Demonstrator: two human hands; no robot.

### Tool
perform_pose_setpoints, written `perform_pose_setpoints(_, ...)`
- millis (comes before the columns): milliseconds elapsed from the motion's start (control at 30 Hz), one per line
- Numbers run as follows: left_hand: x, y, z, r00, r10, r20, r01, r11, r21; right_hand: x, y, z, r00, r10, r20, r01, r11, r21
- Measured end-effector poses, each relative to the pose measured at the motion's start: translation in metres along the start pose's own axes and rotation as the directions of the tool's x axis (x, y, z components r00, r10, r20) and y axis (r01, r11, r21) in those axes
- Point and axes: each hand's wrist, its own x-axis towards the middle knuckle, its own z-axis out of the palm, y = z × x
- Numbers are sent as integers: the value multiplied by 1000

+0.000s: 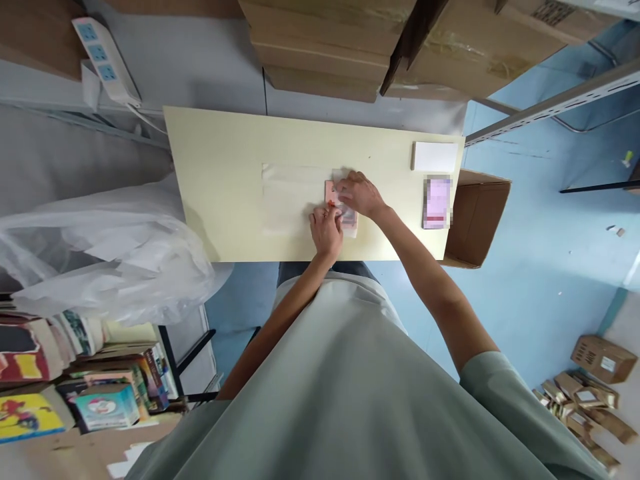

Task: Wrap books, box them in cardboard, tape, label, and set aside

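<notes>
A thin, whitish translucent sheet [293, 200] lies flat on the pale yellow table [225, 167]. On its right end rests a small pink, flat, box-like item [329, 192], partly under a fold of the sheet and partly hidden by my fingers. My left hand [327, 232] is at the near-left edge of this item, its fingers curled and pinched at the sheet. From the right, my right hand [361, 195] reaches over the item's far side with bent fingers on the folded sheet. Exactly what lies between the fingertips is partly hidden.
At the table's right end are a white stack [435, 157] and a pink-purple stack [437, 203]. An open cardboard box [477, 217] stands beyond that edge. A plastic bag [125, 257] hangs at the left, above books [120, 380]. Large cartons [330, 50] stand behind the table.
</notes>
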Motion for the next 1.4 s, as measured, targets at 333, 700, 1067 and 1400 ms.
perform_pose_setpoints(333,-4,34,31,981,-139,-138,144,989,24,7,7,-7,995,-56,77,60,997,-54)
perform_pose_setpoints(700,-6,7,-13,996,54,-66,-58,997,-53,-12,-11,-64,933,-196,301,284,915,-286)
perform_pose_setpoints(1067,-47,-6,-31,969,-173,-177,95,921,-378,58,-22,-72,952,-227,207,248,965,-83)
perform_pose_setpoints(1400,-42,-31,-31,869,-494,-17,458,818,-349,84,-53,4,996,-81,41,81,997,-3)
